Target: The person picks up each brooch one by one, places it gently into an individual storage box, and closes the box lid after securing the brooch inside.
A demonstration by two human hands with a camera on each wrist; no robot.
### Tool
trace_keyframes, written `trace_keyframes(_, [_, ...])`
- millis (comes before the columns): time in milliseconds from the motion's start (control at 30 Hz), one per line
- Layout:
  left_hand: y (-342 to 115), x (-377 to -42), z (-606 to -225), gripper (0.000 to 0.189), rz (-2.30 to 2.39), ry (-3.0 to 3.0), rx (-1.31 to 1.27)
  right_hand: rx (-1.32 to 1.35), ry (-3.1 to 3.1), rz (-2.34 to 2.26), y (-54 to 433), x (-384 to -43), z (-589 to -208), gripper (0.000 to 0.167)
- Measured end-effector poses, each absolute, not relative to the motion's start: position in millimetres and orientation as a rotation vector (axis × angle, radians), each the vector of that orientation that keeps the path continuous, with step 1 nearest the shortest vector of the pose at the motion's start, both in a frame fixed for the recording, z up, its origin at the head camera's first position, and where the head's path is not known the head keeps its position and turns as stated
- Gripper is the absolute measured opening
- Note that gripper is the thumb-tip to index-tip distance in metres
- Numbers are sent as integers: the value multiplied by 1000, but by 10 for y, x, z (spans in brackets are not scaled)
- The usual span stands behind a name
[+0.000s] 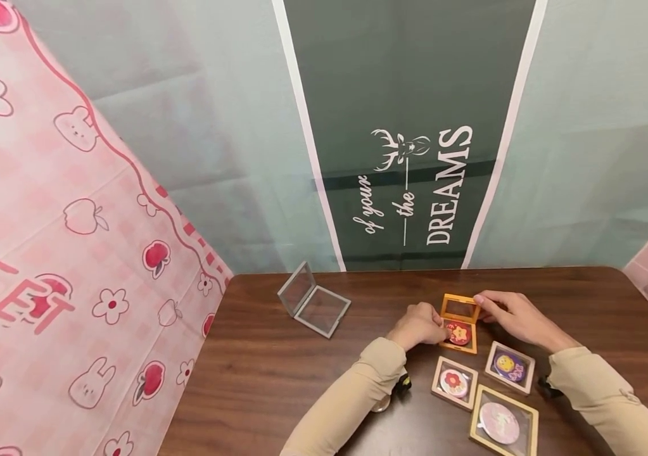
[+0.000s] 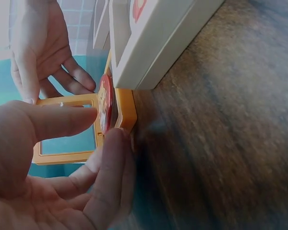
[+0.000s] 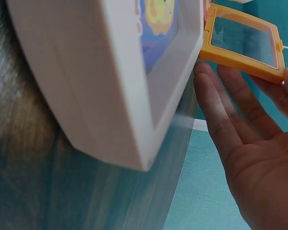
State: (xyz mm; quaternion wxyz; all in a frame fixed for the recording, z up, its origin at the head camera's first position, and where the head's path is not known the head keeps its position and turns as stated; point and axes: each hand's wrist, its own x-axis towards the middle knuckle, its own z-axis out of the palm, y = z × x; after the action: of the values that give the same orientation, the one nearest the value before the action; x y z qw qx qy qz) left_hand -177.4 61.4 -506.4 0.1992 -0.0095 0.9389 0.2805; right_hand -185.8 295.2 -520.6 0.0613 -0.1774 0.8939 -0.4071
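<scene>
An orange display case point(image 1: 460, 349) lies on the table with its clear-windowed lid point(image 3: 245, 39) raised. A round red badge with a yellow star figure point(image 1: 459, 334) is in its base. My left hand point(image 1: 422, 325) is at the left side of the case; in the left wrist view its thumb reaches to the badge's face and its fingertips are at the base's near end. My right hand point(image 1: 520, 318) holds the lid's upper right corner at the thumb, its other fingers spread behind the lid in the right wrist view.
Nearer me lie three more cases holding badges: a pinkish one with a flower badge point(image 1: 453, 382), one with a purple badge point(image 1: 509, 368), and a larger yellowish one point(image 1: 503, 423). A grey case point(image 1: 324, 310) stands open at the back left. Curtains hang behind the table point(image 1: 255, 380).
</scene>
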Motion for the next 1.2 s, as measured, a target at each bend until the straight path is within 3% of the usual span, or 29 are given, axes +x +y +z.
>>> trace_keyframes(167, [611,-1824,-5182,33,684,2634,69,-536,2713,-1229,2950,-1851,-5213,33])
trace_keyframes(400, [663,-2083,-5758,48,626,2635,185,-537,2730,-1207,2939,-1856,-5218,34])
trace_keyframes(533, [650,-2027,-5709,48,637,2641,178,-539,2743,-1180,2942,-1852,-5236,32])
trace_keyframes(867, [572,-1754,-5142,43,713,2656,133,-570,2782,-1167,2936,-1826,-5213,28])
trace_keyframes(1033, [606,-1766,-5157,43,691,2651,128,-592,2786,-1190,2951,-1794,-5216,28])
trace_keyframes(1200, [638,-1887,-5407,43,686,2649,142,-624,2772,-1233,2967,-1764,-5230,26])
